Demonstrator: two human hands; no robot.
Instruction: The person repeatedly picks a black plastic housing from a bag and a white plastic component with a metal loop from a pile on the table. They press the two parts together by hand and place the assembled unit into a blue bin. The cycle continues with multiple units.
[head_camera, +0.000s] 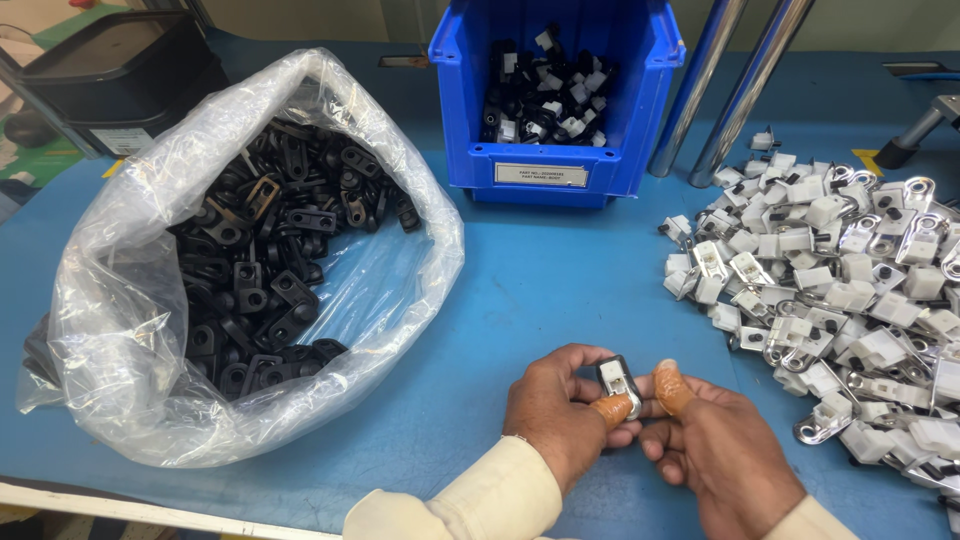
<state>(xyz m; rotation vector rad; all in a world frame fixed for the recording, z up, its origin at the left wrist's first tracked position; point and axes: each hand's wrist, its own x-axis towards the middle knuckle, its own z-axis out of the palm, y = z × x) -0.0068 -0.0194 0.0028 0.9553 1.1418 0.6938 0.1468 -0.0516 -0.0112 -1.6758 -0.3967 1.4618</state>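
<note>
Pinching a small black-and-white clip part (618, 381) between both thumbs, the left hand (562, 408) and right hand (722, 452) hold it just above the blue counter (530, 290), left of the white parts pile (850, 290). Fingers (672, 388) look best kept square and pressing evenly.

Left hand (562, 405) and right hand (715, 455) meet, seemingly pinching.
</note>
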